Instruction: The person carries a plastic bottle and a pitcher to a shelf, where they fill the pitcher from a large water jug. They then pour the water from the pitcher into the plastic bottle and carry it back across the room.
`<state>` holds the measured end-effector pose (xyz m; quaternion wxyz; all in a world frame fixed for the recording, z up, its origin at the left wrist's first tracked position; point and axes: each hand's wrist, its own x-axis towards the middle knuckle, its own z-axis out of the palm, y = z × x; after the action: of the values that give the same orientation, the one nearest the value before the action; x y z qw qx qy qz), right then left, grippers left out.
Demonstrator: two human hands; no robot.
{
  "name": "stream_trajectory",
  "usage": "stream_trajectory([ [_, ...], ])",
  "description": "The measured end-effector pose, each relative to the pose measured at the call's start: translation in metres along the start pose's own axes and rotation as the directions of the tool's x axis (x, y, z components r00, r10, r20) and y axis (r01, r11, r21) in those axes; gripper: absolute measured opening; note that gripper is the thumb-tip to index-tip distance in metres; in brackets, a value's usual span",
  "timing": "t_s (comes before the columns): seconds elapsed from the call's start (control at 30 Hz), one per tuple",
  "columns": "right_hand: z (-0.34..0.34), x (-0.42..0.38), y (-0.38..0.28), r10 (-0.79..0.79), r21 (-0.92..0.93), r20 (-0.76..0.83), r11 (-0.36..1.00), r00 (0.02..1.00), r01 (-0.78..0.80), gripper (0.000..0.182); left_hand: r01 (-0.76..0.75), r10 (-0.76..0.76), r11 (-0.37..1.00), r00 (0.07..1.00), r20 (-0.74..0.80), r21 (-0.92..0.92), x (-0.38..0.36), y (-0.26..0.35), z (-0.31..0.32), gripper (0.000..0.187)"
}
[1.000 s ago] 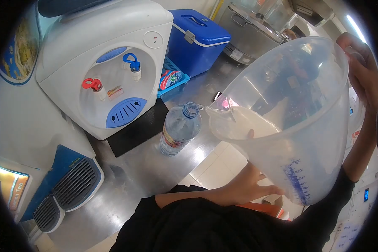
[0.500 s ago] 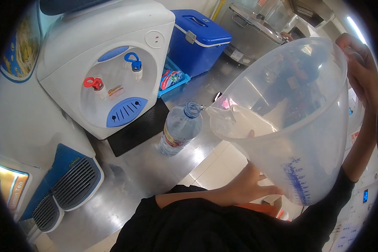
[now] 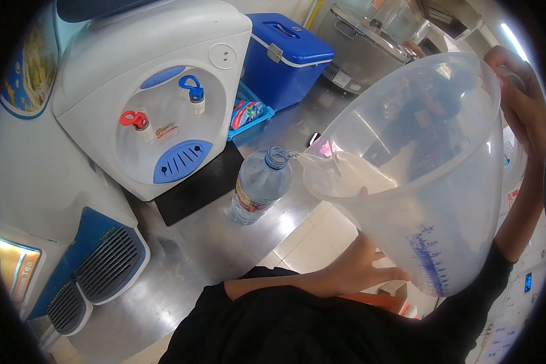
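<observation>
Tilting over the steel counter [image 3: 188,267], the clear measuring jug [image 3: 431,176] pours water into the bottle [image 3: 258,188]; left hand [image 3: 352,267] cups its base, right hand [image 3: 522,103] grips the hidden handle. Water dispenser [image 3: 145,91] stands close behind, blue cooler [image 3: 285,57] beyond.

A steel counter [image 3: 194,255] carries everything here. On it stand a white water dispenser [image 3: 151,79] on a black mat [image 3: 197,188], a plastic bottle [image 3: 259,185] just beside the mat's corner, a blue cooler box [image 3: 285,57] with a blue basket [image 3: 249,115] of packets touching its front, and a large metal pot [image 3: 361,48] behind. A white and blue machine [image 3: 54,200] stands at the near left end.
</observation>
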<state>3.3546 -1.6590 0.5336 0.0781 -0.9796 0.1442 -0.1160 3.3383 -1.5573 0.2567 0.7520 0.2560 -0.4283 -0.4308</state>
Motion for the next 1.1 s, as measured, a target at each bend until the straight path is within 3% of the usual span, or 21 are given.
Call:
stream_trajectory([
  [0.13, -0.002, 0.001, -0.003, 0.033, 0.058, 0.034, 0.998, 0.999, -0.034, 0.017, -0.041, 0.04, 0.995, 0.999, 0.016, 0.09, 0.001, 0.001, -0.002, 0.056],
  [0.23, -0.005, 0.004, 0.008, 0.04, 0.05, 0.048, 0.998, 0.998, -0.042, 0.015, -0.017, 0.016, 0.998, 1.0, 0.021, 0.054, 0.0, 0.0, -0.001, 0.052],
  [0.33, -0.009, 0.011, 0.03, -0.069, 0.075, -0.032, 0.995, 0.997, 0.072, 0.014, 0.02, -0.021, 0.998, 1.0, 0.012, 0.061, 0.0, 0.004, -0.001, 0.05],
  [0.4, -0.009, 0.009, 0.021, -0.027, 0.148, 0.084, 0.989, 0.996, 0.014, 0.015, 0.019, -0.02, 0.999, 1.0, 0.015, 0.044, 0.0, 0.005, -0.001, 0.05],
  [0.53, -0.006, 0.006, 0.008, 0.016, 0.198, 0.156, 0.979, 0.988, -0.047, 0.016, 0.04, -0.04, 0.999, 0.999, 0.034, -0.013, 0.001, 0.006, -0.002, 0.052],
  [0.63, -0.006, 0.006, 0.004, -0.028, 0.156, 0.026, 0.987, 0.999, 0.023, 0.017, 0.024, -0.025, 1.0, 0.999, 0.039, 0.016, 0.001, 0.008, -0.002, 0.054],
  [0.7, -0.017, 0.005, -0.016, 0.214, -0.079, 0.217, 0.976, 0.952, -0.202, 0.017, 0.033, -0.034, 0.999, 0.999, 0.041, 0.015, 0.001, 0.008, -0.002, 0.054],
  [0.73, -0.015, 0.007, -0.004, 0.215, -0.079, 0.217, 0.976, 0.952, -0.203, 0.017, 0.041, -0.042, 0.999, 0.998, 0.042, 0.012, 0.001, 0.009, -0.002, 0.055],
  [0.8, -0.005, 0.014, 0.018, -0.082, 0.206, 0.114, 0.977, 0.99, 0.058, 0.017, 0.028, -0.029, 0.999, 0.999, 0.03, 0.015, 0.001, 0.007, -0.001, 0.054],
  [0.83, -0.005, 0.012, 0.013, -0.082, 0.206, 0.115, 0.977, 0.99, 0.057, 0.017, 0.015, -0.016, 1.0, 1.0, 0.017, 0.017, 0.001, 0.007, -0.001, 0.054],
  [0.9, -0.005, 0.006, -0.004, 0.085, 0.079, 0.106, 0.993, 0.991, -0.093, 0.017, 0.016, -0.016, 1.0, 1.0, 0.019, 0.023, 0.001, 0.007, -0.001, 0.053],
  [1.03, -0.008, 0.01, 0.008, -0.015, 0.166, 0.069, 0.986, 0.998, 0.003, 0.017, 0.008, -0.009, 1.0, 0.999, 0.032, 0.01, 0.001, 0.008, -0.001, 0.052],
  [1.1, -0.014, 0.009, -0.006, 0.121, 0.08, 0.219, 0.987, 0.968, -0.141, 0.016, 0.02, -0.02, 1.0, 0.999, 0.029, 0.01, 0.001, 0.008, -0.001, 0.052],
])
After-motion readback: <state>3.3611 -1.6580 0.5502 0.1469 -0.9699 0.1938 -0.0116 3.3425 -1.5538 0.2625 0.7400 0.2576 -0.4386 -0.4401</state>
